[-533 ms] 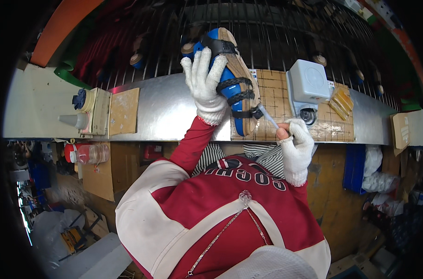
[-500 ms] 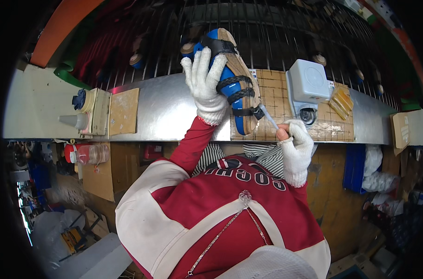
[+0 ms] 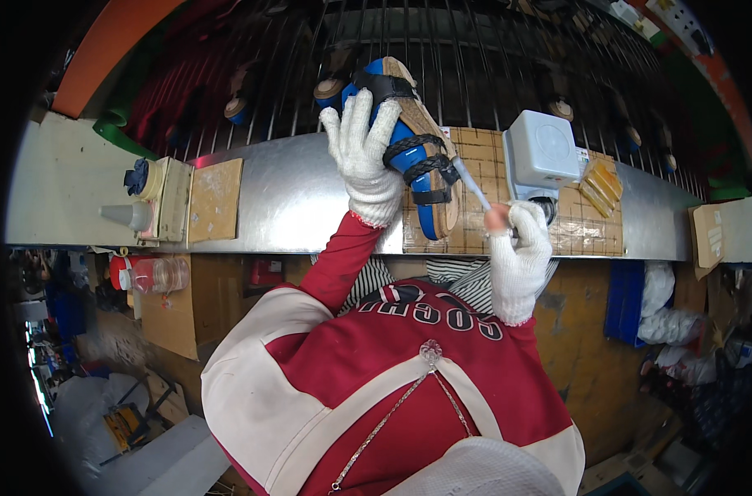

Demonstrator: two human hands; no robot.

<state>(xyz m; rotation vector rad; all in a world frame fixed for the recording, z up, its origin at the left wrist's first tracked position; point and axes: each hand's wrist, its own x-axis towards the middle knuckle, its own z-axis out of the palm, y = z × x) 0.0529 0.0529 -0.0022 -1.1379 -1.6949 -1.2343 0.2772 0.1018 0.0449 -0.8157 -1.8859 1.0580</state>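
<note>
My left hand [image 3: 362, 149], in a white knit glove, holds a sandal [image 3: 425, 153] tilted above the metal bench. The sandal has a cork-coloured sole and black straps, some braided, and sits on a blue shoe last [image 3: 426, 217]. My left fingers lie spread along its upper side; how the thumb grips is hidden. My right hand [image 3: 521, 248], gloved but with a bare thumb tip showing, pinches a slim white-handled brush [image 3: 472, 183]. Its far end meets the edge of the sole beside the straps; the bristles cannot be made out.
On the bench's cardboard sheet [image 3: 492, 236] stand a pale blue-grey container [image 3: 543, 147] and a yellowish block [image 3: 601, 188]. Behind runs a rack of metal bars [image 3: 293, 107] bearing several shoes. To the left are a grey cone [image 3: 126, 217] and a cardboard piece [image 3: 216, 198].
The brush end has moved up along the sole edge, away from the sandal's lower end. My right hand has shifted slightly up and left. The sandal stays in my left hand.
</note>
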